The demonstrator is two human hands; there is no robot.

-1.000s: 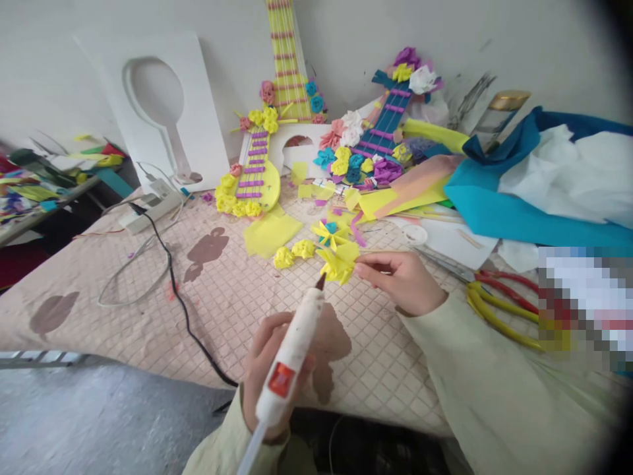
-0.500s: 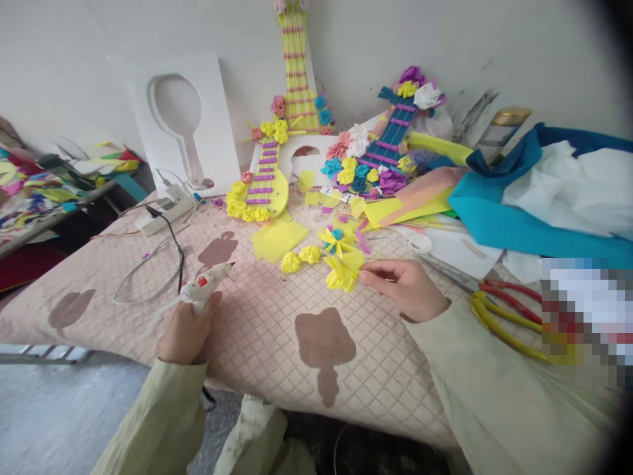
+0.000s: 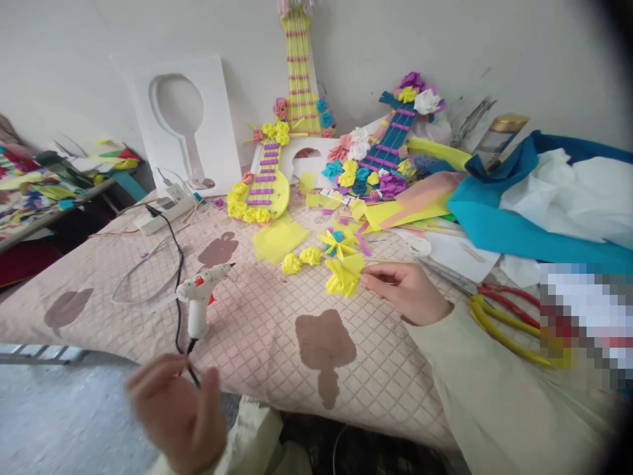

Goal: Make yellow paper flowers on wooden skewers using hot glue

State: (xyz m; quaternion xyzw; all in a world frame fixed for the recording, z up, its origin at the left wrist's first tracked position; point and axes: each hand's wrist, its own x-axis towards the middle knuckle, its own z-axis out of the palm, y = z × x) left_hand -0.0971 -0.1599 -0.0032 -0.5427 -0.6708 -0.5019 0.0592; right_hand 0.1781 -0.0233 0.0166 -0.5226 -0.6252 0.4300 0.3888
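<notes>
A white hot glue gun (image 3: 199, 300) lies on the cloth-covered table (image 3: 257, 316), nozzle toward the upper right, its black cord leaving the handle. Below it, over the table's front edge, my left hand (image 3: 178, 409) is apart from the gun, slightly blurred, thumb spread from half-bent fingers and nothing seen in it. My right hand (image 3: 410, 290) pinches a yellow crepe-paper flower (image 3: 343, 277) by its right side, just above the table. Two small yellow paper rosettes (image 3: 301, 260) lie to its left. Behind it sits a star-shaped yellow paper piece (image 3: 339, 244).
Paper-decorated instrument models, one yellow (image 3: 267, 178) and one blue (image 3: 388, 148), stand against the wall. Red-and-yellow-handled scissors (image 3: 509, 323) lie at right near blue fabric (image 3: 544, 227). A power strip (image 3: 165, 214) and loose cables occupy the left; yellow sheets (image 3: 279, 241) lie mid-table.
My left hand has let go of the glue gun and drawn back toward me, leaving the gun on the table. My right hand still holds the flower in nearly the same place.
</notes>
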